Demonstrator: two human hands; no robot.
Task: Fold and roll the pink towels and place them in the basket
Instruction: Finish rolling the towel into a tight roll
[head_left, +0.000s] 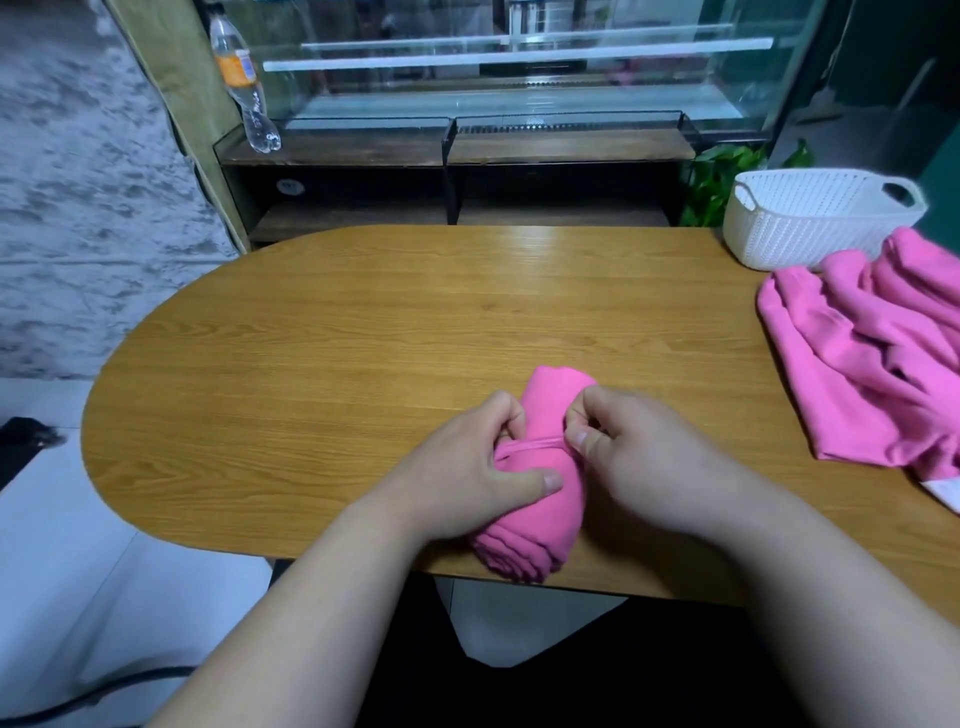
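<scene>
Now rolling | both hands, left hand (483, 462) and right hand (631, 462), pinch towel roll (540, 499) | next: carry to basket (810, 218) at 2 o'clock

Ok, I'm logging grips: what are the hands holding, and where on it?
The rolled towel. The left hand grips its middle, thumb pressed on top; the right hand pinches the loose edge running across the roll.

Rolled pink towel (540, 514) lying at the near edge of the table (363, 322) (spiral end toward the viewer). Crumpled pink towels (872, 353) heaped at right, touching the white perforated basket (810, 228).
</scene>
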